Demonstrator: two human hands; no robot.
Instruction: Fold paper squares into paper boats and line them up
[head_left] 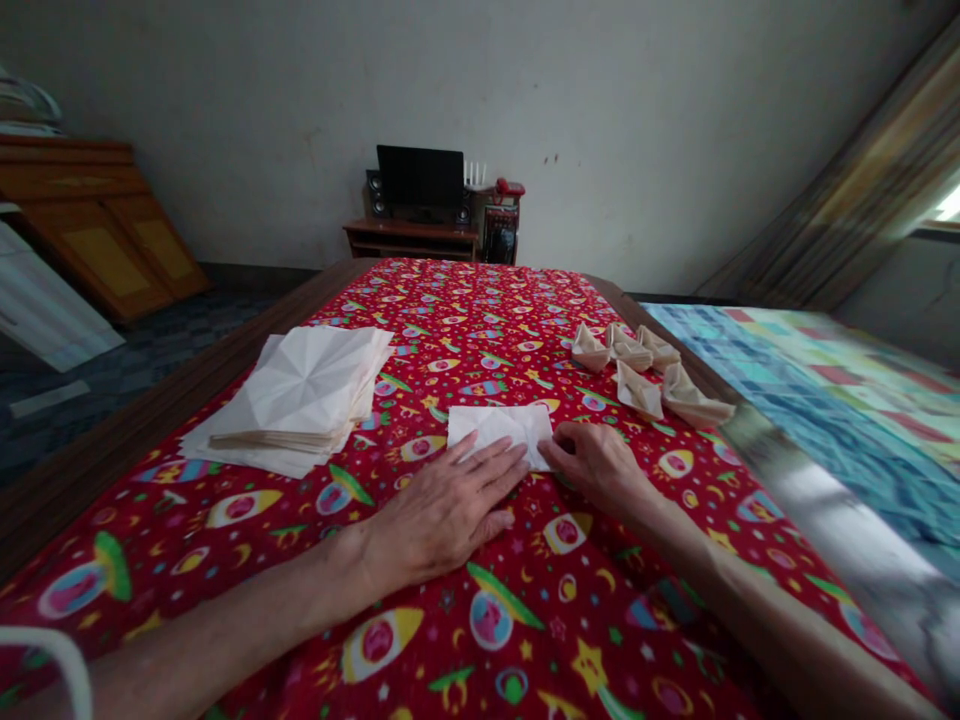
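A white sheet of paper [499, 422], folded into a rectangle with crease lines, lies on the red patterned cloth [465, 360] in front of me. My left hand [454, 505] rests flat across its lower part, fingers stretched out and covering some of it. At the paper's right edge, the curled fingers and thumb of my right hand [600, 462] pinch the corner. Left of my hands is a stack of creased paper sheets [307, 385]. Several folded paper boat shapes [634, 350] stand in a group to the right.
The cloth covers a long dark wooden table [97, 475]. Beyond its far end are a monitor [421, 180] and speakers on a small desk [405, 230]. A bed with a patterned cover [795, 400] adjoins on the right. A wooden cabinet [105, 225] stands at the left.
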